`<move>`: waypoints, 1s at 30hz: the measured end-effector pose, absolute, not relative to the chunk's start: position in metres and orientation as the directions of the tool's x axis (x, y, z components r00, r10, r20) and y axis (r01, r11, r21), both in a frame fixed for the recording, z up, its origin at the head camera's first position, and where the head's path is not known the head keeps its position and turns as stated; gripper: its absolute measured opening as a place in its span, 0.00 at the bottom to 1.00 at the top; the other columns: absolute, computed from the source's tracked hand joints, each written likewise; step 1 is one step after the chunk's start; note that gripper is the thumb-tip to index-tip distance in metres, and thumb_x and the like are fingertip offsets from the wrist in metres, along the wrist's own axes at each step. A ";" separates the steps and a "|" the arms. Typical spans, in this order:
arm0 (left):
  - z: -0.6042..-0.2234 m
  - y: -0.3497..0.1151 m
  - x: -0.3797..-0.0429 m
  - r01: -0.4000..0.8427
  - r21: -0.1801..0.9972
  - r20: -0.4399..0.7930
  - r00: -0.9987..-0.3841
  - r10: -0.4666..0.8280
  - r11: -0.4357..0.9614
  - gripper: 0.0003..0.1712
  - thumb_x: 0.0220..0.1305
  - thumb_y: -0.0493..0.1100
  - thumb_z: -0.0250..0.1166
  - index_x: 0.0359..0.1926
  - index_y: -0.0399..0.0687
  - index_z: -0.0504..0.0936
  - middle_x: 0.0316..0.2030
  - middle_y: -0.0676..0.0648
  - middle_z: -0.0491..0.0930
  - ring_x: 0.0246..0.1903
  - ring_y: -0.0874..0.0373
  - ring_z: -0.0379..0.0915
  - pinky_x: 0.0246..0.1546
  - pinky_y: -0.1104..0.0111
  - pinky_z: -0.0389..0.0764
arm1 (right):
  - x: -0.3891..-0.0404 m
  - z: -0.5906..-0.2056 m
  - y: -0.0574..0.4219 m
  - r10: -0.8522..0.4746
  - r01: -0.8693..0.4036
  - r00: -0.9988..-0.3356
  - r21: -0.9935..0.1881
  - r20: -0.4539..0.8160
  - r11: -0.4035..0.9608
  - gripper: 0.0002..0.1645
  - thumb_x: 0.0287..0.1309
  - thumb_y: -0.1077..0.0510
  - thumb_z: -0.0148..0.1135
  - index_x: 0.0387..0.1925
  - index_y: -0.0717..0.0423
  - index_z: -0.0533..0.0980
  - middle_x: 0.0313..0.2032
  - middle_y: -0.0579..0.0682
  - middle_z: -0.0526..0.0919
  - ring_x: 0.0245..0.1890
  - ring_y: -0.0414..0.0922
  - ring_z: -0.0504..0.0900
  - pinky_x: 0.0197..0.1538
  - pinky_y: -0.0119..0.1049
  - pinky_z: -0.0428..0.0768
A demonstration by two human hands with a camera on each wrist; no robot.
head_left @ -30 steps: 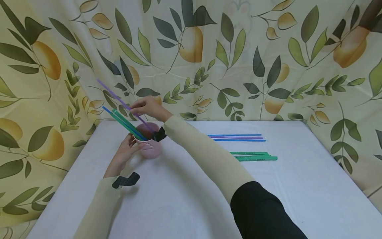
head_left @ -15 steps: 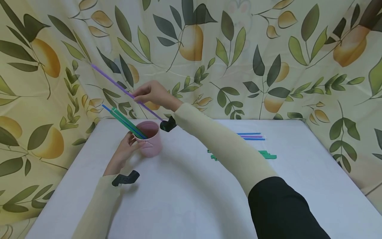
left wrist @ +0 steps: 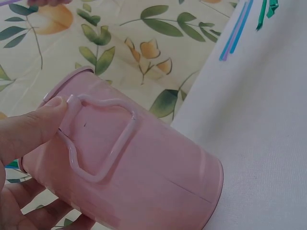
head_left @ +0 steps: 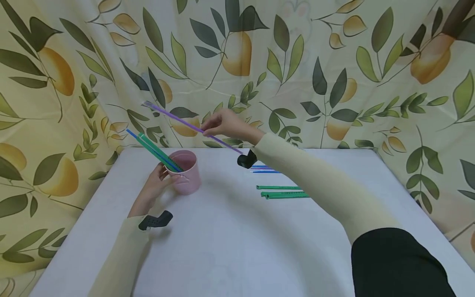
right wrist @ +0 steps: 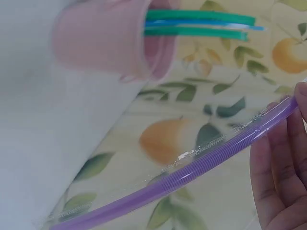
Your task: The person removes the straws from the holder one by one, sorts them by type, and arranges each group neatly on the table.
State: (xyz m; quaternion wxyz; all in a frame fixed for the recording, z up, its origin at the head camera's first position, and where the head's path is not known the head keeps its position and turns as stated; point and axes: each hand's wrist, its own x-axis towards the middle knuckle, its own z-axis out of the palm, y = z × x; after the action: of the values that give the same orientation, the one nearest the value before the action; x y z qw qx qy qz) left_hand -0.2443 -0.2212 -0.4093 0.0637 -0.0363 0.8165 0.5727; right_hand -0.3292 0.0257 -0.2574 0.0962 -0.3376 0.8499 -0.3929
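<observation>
My left hand grips a pink pail by its rim; in the left wrist view the thumb presses beside the loop handle. Green sticks and a blue straw lean left out of the pail's mouth. To the right of the pail and above the table, my right hand pinches a purple straw between thumb and fingers. The right wrist view shows this straw's ribbed bend and clear wrapper. It slants, with its left end higher.
Blue and purple straws lie at the back of the white table, partly behind my right sleeve. Several green sticks lie in front of them. A leaf-and-fruit patterned curtain hangs behind the table.
My right hand has drawn the purple straw up and out of the pail's mouth, then carried it right. My left hand and the pail have stayed put.
</observation>
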 end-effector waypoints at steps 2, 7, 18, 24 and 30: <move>-0.409 -0.221 -0.245 -0.131 0.930 -0.145 -0.989 0.014 0.342 0.50 0.63 0.49 0.62 0.74 0.49 0.39 0.74 0.38 0.42 0.73 0.41 0.39 0.71 0.46 0.50 | -0.331 -0.261 0.037 -0.631 -0.487 -0.771 -0.720 0.089 0.494 0.12 0.53 0.61 0.66 0.41 0.60 0.83 0.38 0.56 0.87 0.37 0.46 0.84 0.47 0.36 0.84; -0.409 -0.222 -0.245 -0.142 0.928 -0.154 -0.988 0.008 0.346 0.50 0.63 0.49 0.62 0.74 0.49 0.39 0.74 0.39 0.42 0.73 0.41 0.39 0.71 0.46 0.50 | -0.333 -0.270 0.066 -0.629 -0.500 -0.775 -0.669 0.062 0.550 0.10 0.53 0.63 0.66 0.39 0.60 0.84 0.37 0.56 0.87 0.36 0.49 0.84 0.44 0.38 0.84; -0.408 -0.220 -0.244 -0.150 0.929 -0.161 -0.987 0.006 0.338 0.50 0.62 0.49 0.62 0.74 0.49 0.38 0.74 0.39 0.42 0.73 0.43 0.39 0.71 0.47 0.51 | -0.333 -0.287 0.131 -0.569 -0.459 -0.822 -0.585 -0.006 0.669 0.10 0.52 0.62 0.67 0.37 0.61 0.84 0.34 0.55 0.86 0.32 0.45 0.82 0.40 0.34 0.84; -0.408 -0.218 -0.245 -0.161 0.925 -0.169 -0.986 -0.008 0.343 0.49 0.63 0.49 0.62 0.74 0.50 0.39 0.74 0.39 0.42 0.73 0.42 0.39 0.71 0.47 0.51 | -0.340 -0.298 0.169 -0.525 -0.423 -0.850 -0.545 -0.038 0.724 0.10 0.53 0.63 0.67 0.38 0.60 0.84 0.36 0.56 0.86 0.34 0.45 0.83 0.43 0.38 0.85; -0.407 -0.219 -0.243 -0.156 0.927 -0.167 -0.986 0.006 0.340 0.49 0.63 0.49 0.61 0.74 0.50 0.39 0.74 0.40 0.41 0.73 0.43 0.38 0.71 0.46 0.52 | -0.347 -0.310 0.199 -0.496 -0.393 -0.866 -0.529 -0.062 0.752 0.10 0.53 0.64 0.66 0.38 0.61 0.84 0.35 0.56 0.86 0.33 0.45 0.81 0.42 0.36 0.85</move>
State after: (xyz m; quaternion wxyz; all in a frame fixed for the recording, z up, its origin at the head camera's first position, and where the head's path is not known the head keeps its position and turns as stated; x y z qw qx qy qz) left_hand -0.2427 -0.2192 -0.4074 0.0703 -0.0460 0.8155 0.5726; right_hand -0.3470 0.1993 -0.3095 0.0996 -0.2387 0.9307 -0.2587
